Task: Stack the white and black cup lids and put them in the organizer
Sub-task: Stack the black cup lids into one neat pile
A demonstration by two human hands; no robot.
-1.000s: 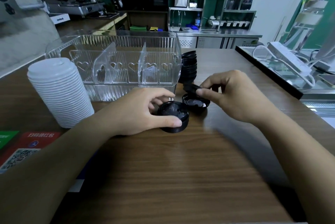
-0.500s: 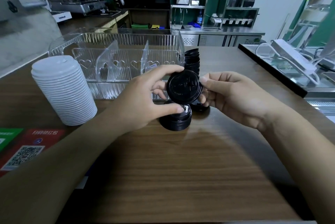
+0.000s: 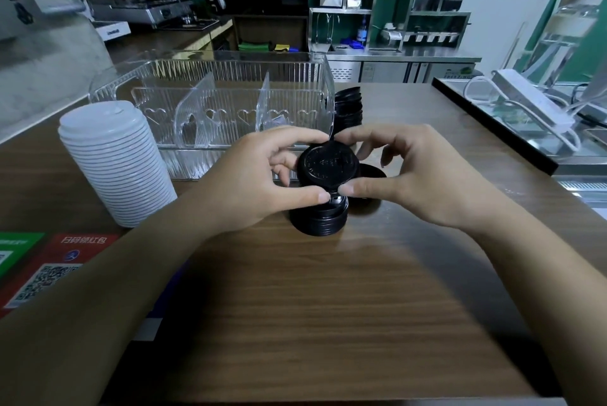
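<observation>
I hold one black lid (image 3: pixel 328 164) tilted toward me just above a short stack of black lids (image 3: pixel 318 220) on the wooden counter. My left hand (image 3: pixel 259 175) pinches its left edge and my right hand (image 3: pixel 414 172) pinches its right edge. A single black lid (image 3: pixel 371 172) lies on the counter behind my right thumb. Another black stack (image 3: pixel 348 107) stands to the right of the clear plastic organizer (image 3: pixel 210 84), whose compartments hold no lids. A tall stack of white lids (image 3: pixel 115 159) stands at the left.
Red and green QR-code cards (image 3: pixel 49 267) lie at the counter's left front. A black-edged glass ledge (image 3: pixel 492 123) with a white power strip (image 3: pixel 532 100) runs along the right. A coffee machine and steel shelving stand far behind.
My right hand picked a black lid off the counter and raised it. Both hands now hold it, lowered closer over the short black stack that my left hand had been steadying.
</observation>
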